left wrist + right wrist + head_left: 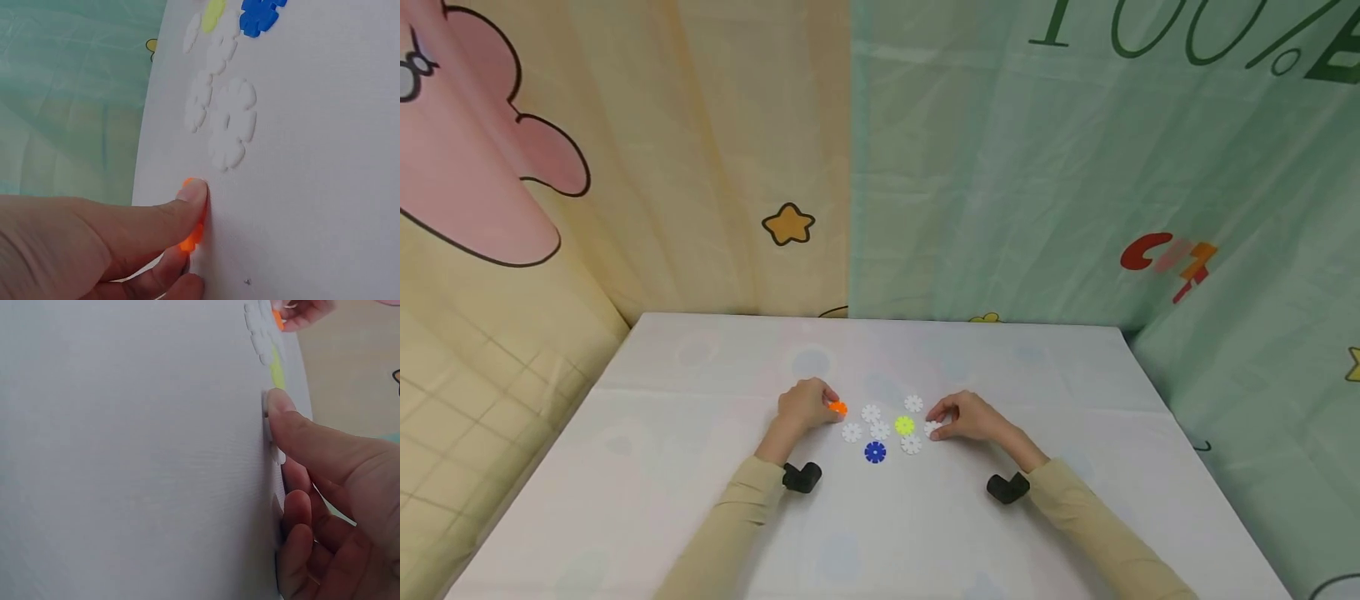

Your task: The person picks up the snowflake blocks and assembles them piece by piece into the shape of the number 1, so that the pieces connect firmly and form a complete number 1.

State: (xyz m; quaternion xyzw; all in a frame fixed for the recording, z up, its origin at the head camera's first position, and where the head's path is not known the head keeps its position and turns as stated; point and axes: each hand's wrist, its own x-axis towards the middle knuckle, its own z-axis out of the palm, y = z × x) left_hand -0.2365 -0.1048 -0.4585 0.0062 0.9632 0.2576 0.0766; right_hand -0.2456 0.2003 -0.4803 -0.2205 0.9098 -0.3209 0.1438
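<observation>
My left hand (806,403) pinches an orange snowflake-shaped plastic disc (838,407) between thumb and fingers, close to the tabletop. In the left wrist view the thumb covers part of the orange disc (189,242). On the other side, my right hand (972,416) grips a white snowflake disc (932,428) at its edge; the right thumb hides much of it in the right wrist view. Between the hands lie several more white discs (852,432), a yellow disc (905,426) and a blue disc (875,452), the blue one nearest to me.
A white cloth with faint round prints covers the table (625,500). Behind it hang a yellow curtain (715,150) and a green curtain (970,183). Black wrist-worn devices (802,477) sit beside both sleeves.
</observation>
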